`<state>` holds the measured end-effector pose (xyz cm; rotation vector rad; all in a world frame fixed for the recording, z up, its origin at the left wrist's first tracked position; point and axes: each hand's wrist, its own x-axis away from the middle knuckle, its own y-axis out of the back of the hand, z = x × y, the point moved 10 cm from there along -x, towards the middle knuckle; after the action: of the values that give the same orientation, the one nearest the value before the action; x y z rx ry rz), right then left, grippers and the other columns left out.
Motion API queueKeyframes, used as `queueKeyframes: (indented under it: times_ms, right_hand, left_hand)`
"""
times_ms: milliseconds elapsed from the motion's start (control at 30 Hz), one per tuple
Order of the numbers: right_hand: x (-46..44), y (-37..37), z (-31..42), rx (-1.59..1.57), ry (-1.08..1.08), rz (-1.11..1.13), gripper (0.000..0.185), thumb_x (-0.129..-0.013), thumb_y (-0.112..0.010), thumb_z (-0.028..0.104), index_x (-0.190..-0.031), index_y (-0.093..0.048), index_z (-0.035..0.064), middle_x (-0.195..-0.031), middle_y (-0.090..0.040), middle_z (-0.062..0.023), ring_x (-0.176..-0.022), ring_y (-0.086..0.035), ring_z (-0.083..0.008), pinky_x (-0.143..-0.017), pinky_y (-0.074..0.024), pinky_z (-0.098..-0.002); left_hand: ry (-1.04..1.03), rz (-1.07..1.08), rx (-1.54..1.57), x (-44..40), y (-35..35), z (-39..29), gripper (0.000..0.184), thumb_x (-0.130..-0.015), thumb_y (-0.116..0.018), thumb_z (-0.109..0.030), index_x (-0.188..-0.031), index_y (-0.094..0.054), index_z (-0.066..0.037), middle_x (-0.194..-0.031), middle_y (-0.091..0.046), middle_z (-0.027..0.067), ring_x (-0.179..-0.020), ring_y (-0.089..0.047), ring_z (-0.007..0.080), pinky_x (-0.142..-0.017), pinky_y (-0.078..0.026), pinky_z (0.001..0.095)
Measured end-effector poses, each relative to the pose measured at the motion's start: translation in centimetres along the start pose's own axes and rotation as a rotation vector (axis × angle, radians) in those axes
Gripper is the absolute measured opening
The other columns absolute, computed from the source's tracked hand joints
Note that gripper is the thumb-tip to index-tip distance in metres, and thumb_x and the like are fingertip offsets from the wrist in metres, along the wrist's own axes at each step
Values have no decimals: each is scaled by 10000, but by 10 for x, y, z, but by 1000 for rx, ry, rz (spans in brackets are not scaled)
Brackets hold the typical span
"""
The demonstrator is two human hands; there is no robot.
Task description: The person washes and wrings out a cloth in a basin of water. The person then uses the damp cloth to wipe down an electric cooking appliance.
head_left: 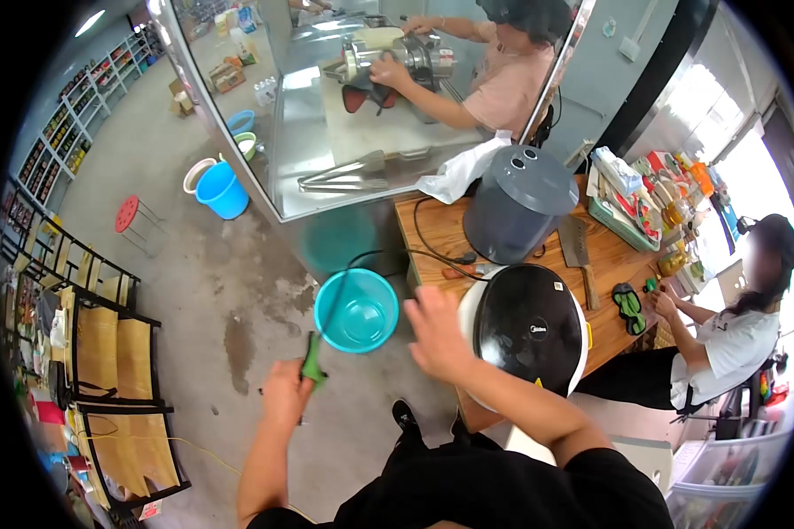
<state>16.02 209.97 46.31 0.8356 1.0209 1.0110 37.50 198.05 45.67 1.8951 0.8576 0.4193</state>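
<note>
My left hand [288,391] is closed round a green-handled tool [312,363] with a dark tip, held above the concrete floor. My right hand [438,335] has its fingers spread and holds nothing; it is beside the black round appliance lid [531,328] at the table's left edge. Between and beyond my hands, a turquoise basin [356,310] stands on the floor, with a black cable [397,252] running above its rim from the table.
A wooden table [609,256] at right bears a dark bin [520,204], a cleaver [575,247] and green scissors [628,309]. A person [723,353] sits at right. Behind glass, a person [520,79] handles a machine. Chairs [132,353] stand left.
</note>
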Motion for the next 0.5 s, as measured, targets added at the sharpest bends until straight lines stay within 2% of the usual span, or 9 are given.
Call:
queueKeyframes:
  times_ms: [133,167,200,267,300,333,400,433,500]
  right_hand:
    - [-43,33,94,104,358,-237,602,-739,-586,128,-1272,-358,-33,-1148,-473,-171,-1144,-415,-340,-1026,-206,-574]
    - [-48,29,95,55,384,-182,389,-811,-546,129,-1172,-470,5,-923,-569,-123,-949,-536,-294,-939,-349,-497]
    - [-54,35,89,54,387,-187,389,-811,-546,129,-1172,-470,5,-923,-569,-123,-949,-536,-294,-939,-349,-497]
    - [-71,35,60,-68,300,9,237,-790,-571,155,-1007,-538,65,-827,-581,-87,-778,-569,-278,-774,-411,-433]
    - [-75,61,41,-204,228,-222,116,-821,-574,190,-869,-534,92,-699,-574,-93,-632,-549,-298,-647,-398,-397]
    - [-75,90,35,-268,209,-346,131,-843,-567,208,-860,-532,84,-618,-554,-104,-620,-543,-309,-643,-409,-384]
    - [-71,122,21,-264,110,-341,125,-870,-529,184,-920,-527,69,-795,-593,-144,-680,-554,-342,-666,-425,-414]
    - [-68,122,-9,-378,-87,-341,144,-898,-493,198,-915,-532,61,-848,-586,-154,-699,-552,-360,-666,-444,-397]
    - [-57,139,-46,-629,-216,-437,187,-930,-466,218,-872,-503,44,-721,-514,-58,-635,-492,-180,-615,-445,-302]
  left_hand:
    - [-263,-55,70,5,15,-78,220,-672,-681,-103,-882,-620,-83,-783,-588,100,-766,-547,302,-640,-450,394]
    - [-264,-62,64,7,18,-83,220,-672,-681,-103,-882,-620,-83,-783,-588,100,-766,-547,302,-640,-450,394]
    - [-263,-63,101,9,20,-86,236,-667,-687,-99,-895,-627,-89,-786,-593,89,-764,-549,290,-639,-453,385]
    - [-265,-62,138,13,21,-85,253,-663,-693,-95,-909,-633,-94,-789,-597,77,-763,-551,277,-638,-456,377]
    - [-200,-71,148,12,17,-74,271,-659,-696,-97,-922,-630,-91,-796,-606,74,-759,-551,269,-640,-459,372]
    - [-137,-84,160,11,13,-64,290,-655,-698,-99,-936,-626,-87,-802,-616,70,-755,-551,261,-643,-461,368]
    - [-105,-60,181,13,2,-61,291,-664,-694,-102,-947,-628,-94,-823,-621,71,-773,-552,263,-655,-461,369]
    - [-73,-34,201,13,-6,-59,293,-672,-690,-106,-958,-629,-101,-845,-626,71,-790,-553,265,-668,-461,370]
    - [-58,-1,234,16,-29,-53,298,-674,-686,-110,-967,-630,-104,-847,-625,79,-807,-551,272,-682,-460,373]
